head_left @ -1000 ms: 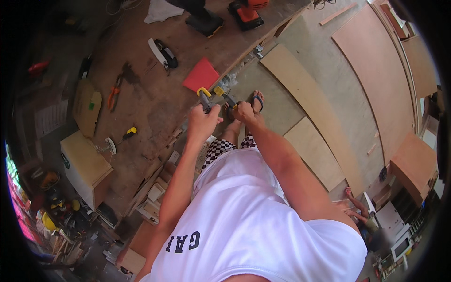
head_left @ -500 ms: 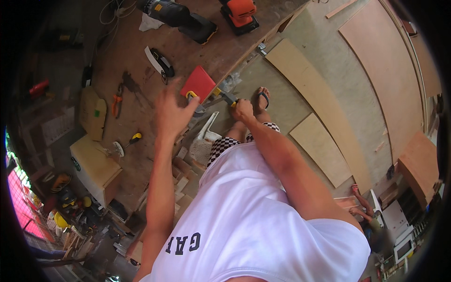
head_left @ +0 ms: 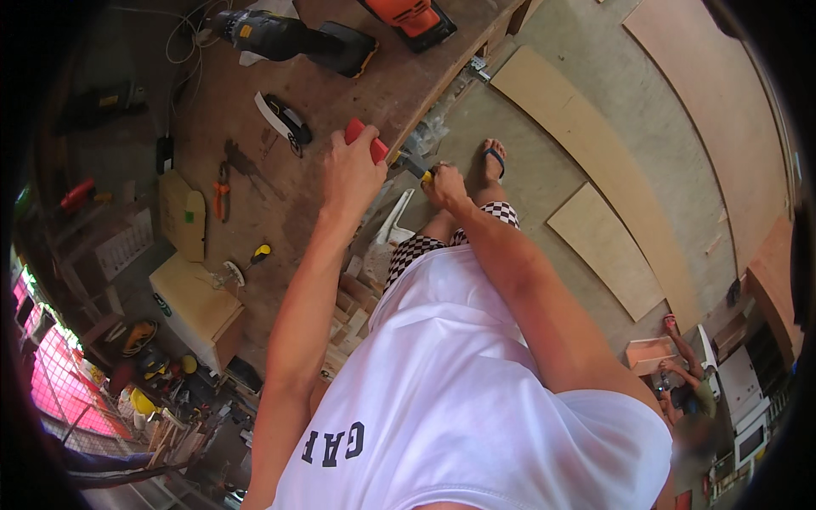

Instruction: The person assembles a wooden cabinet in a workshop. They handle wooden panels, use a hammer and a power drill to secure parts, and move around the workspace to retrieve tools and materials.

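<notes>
My left hand [head_left: 353,174] is over the edge of the brown workbench [head_left: 255,140], its fingers closed on a flat red piece [head_left: 371,143]. Much of that piece is hidden beneath the hand. Just off the bench edge, my right hand [head_left: 445,185] is wrapped round the end of a bar clamp [head_left: 414,165] with yellow and dark parts. The clamp's bar runs toward the bench edge beside the red piece; its far end is hidden. A folding utility knife [head_left: 287,121] lies on the bench beyond my left hand.
A cordless drill [head_left: 297,41], an orange sander [head_left: 412,19], orange pliers [head_left: 222,194] and a yellow screwdriver [head_left: 258,254] lie on the bench. Plywood sheets [head_left: 595,170] cover floor at right. A white plastic chair [head_left: 393,223] stands under the edge. Another person [head_left: 680,387] crouches at lower right.
My left hand has moved right and closed on the red piece, which lay flat and more exposed before. The right hand keeps its hold on the clamp.
</notes>
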`<state>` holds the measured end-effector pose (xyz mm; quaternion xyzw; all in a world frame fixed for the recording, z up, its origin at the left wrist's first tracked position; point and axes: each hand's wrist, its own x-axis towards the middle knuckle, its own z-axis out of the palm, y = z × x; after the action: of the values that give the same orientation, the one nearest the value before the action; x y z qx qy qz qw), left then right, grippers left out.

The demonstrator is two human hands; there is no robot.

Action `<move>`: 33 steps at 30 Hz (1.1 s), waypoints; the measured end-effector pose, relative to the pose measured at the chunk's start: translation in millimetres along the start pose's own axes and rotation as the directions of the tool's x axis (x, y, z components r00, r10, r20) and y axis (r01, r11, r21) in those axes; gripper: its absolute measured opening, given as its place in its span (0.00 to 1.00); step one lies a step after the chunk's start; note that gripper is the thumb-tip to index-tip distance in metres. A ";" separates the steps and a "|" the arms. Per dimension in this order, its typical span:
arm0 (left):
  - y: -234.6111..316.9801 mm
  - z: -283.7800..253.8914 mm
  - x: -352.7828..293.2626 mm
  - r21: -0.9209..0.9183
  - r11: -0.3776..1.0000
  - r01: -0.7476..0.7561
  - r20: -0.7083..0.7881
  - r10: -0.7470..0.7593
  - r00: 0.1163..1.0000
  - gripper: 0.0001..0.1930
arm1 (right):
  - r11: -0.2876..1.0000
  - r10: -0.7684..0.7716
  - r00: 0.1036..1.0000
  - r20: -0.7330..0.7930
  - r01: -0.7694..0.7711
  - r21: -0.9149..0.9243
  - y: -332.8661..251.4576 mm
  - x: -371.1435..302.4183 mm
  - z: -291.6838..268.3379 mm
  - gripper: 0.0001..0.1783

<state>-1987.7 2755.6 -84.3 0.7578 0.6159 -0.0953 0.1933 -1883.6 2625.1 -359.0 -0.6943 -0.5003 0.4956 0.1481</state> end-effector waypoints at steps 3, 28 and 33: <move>2.9 0.6 0.9 -0.011 1.000 -0.023 -0.029 0.023 0.999 0.27 | 0.999 -0.013 0.998 -0.069 0.017 0.050 -1.8 0.1 -0.4 0.19; 7.1 -3.3 7.4 -0.016 0.992 0.124 -0.011 -0.124 0.992 0.48 | 0.999 -0.040 0.996 -0.078 0.038 -0.034 4.0 -8.8 -14.3 0.21; 0.2 0.1 14.4 0.056 0.982 0.183 0.043 -0.185 0.982 0.47 | 0.997 -0.020 1.000 0.010 0.020 -0.076 -2.9 -7.9 -21.6 0.21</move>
<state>-1984.3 2768.4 -89.9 0.6998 0.6758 -0.1469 0.1790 -1867.1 2626.0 -342.6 -0.6922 -0.5265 0.4778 0.1241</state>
